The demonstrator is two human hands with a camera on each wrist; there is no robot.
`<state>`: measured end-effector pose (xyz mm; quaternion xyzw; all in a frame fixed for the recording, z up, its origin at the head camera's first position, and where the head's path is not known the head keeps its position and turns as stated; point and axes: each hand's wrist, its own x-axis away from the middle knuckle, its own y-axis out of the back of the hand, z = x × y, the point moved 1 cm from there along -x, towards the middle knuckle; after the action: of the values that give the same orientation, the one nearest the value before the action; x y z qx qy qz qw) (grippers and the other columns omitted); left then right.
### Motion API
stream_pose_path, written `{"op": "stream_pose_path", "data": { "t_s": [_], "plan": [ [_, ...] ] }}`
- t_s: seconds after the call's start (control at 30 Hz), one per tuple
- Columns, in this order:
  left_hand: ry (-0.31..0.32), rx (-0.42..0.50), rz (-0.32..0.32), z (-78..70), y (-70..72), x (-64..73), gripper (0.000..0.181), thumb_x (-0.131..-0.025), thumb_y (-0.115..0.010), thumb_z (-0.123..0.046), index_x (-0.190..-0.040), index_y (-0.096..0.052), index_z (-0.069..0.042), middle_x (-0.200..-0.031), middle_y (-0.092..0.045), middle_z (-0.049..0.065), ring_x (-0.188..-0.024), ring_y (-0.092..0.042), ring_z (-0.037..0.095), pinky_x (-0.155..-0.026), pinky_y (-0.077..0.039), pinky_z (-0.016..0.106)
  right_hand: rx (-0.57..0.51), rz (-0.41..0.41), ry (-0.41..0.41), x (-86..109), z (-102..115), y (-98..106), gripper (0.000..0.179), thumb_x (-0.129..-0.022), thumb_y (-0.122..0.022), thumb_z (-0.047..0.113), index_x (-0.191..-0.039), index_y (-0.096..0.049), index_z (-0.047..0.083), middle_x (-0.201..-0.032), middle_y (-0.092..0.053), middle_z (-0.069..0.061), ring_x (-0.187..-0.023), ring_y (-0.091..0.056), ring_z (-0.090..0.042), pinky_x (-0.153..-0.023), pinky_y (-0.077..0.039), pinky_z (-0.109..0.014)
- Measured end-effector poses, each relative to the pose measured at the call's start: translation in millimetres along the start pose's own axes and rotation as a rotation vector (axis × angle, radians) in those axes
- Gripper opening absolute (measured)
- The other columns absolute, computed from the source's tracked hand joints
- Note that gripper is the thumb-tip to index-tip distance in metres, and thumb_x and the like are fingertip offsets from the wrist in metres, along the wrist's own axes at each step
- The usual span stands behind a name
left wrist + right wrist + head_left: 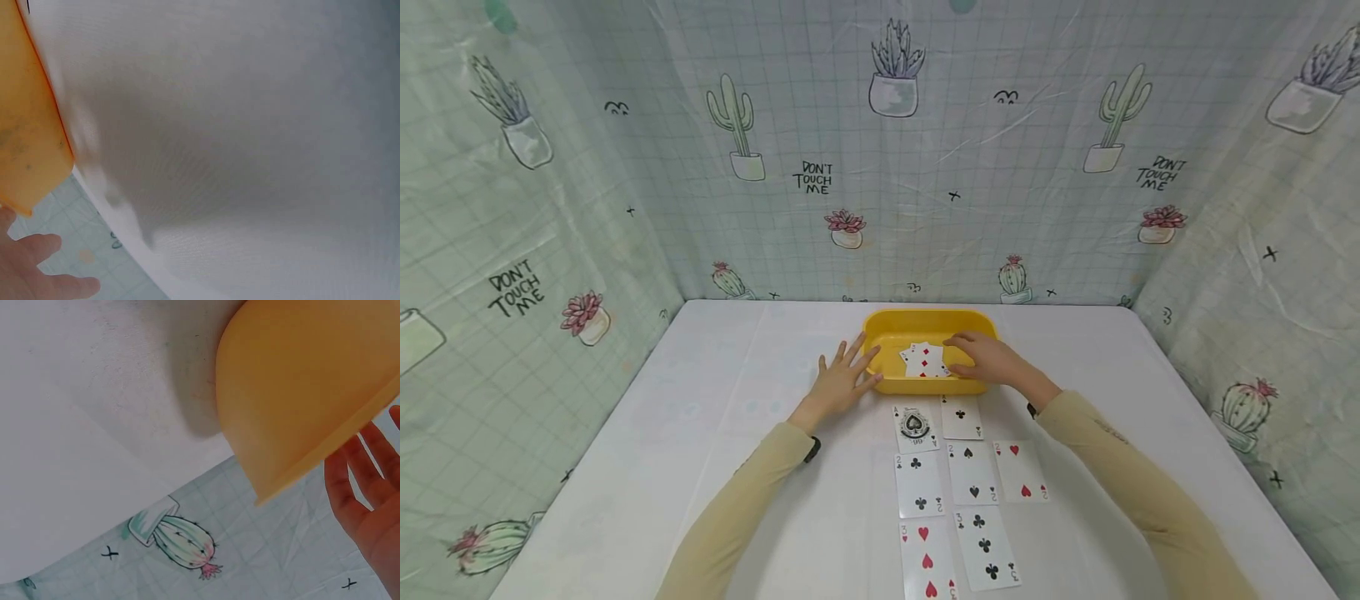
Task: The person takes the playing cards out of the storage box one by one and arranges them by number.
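Note:
A yellow plastic tray (891, 385) stands toward the back of the table, with a few overlapping playing cards (925, 360) inside; a diamond card is uppermost. My left hand (838, 387) has its fingers spread and touches the tray's left rim. Over the right rim reaches my right hand (988, 358), its thumb and fingers apart beside the right edge of those cards. Its fingertips are hidden behind the tray wall in the right wrist view. In front of the tray lie face-up cards, among them the ace of spades (915, 427) and two of spades (973, 473).
Nearest me are the three of hearts (927, 558) and three of clubs (987, 550). The two of clubs (919, 485) and two of hearts (1021, 472) lie farther back. The white table (730, 375) meets a cactus-print cloth (925, 167) at its back and sides.

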<state>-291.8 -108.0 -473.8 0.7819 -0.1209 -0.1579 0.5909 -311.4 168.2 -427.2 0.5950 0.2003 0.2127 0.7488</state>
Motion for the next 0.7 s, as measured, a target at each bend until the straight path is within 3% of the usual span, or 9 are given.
{"op": "stream_pose_path", "data": {
  "t_s": [0.37, 0.7],
  "plan": [
    [0.019, -0.007, 0.023, 2.0, -4.4, -0.2, 0.058, -0.090, -0.032, -0.056, -0.142, -0.020, -0.032, -0.153, -0.001, -0.003, -0.136, -0.013, 0.039, -0.098, -0.016, 0.068, -0.058, 0.106, -0.091, -33.2, -5.6, -20.9, 0.070, -0.076, -0.067, 0.042, -0.132, -0.042, 0.007, -0.135, -0.042, -0.015, -0.123, -0.040, -0.033, -0.104, -0.031, -0.045],
    [0.020, 0.001, 0.021, 2.2, -3.4, -0.1, 0.059, -0.090, -0.031, -0.056, -0.142, -0.019, -0.032, -0.152, 0.000, -0.003, -0.137, -0.011, 0.038, -0.099, -0.014, 0.068, -0.040, 0.198, -0.113, -43.2, 1.0, -31.5, 0.057, -0.085, -0.060, 0.020, -0.137, -0.037, 0.014, -0.141, -0.036, -0.012, -0.129, -0.034, -0.033, -0.106, -0.028, -0.047]
  ]
}}
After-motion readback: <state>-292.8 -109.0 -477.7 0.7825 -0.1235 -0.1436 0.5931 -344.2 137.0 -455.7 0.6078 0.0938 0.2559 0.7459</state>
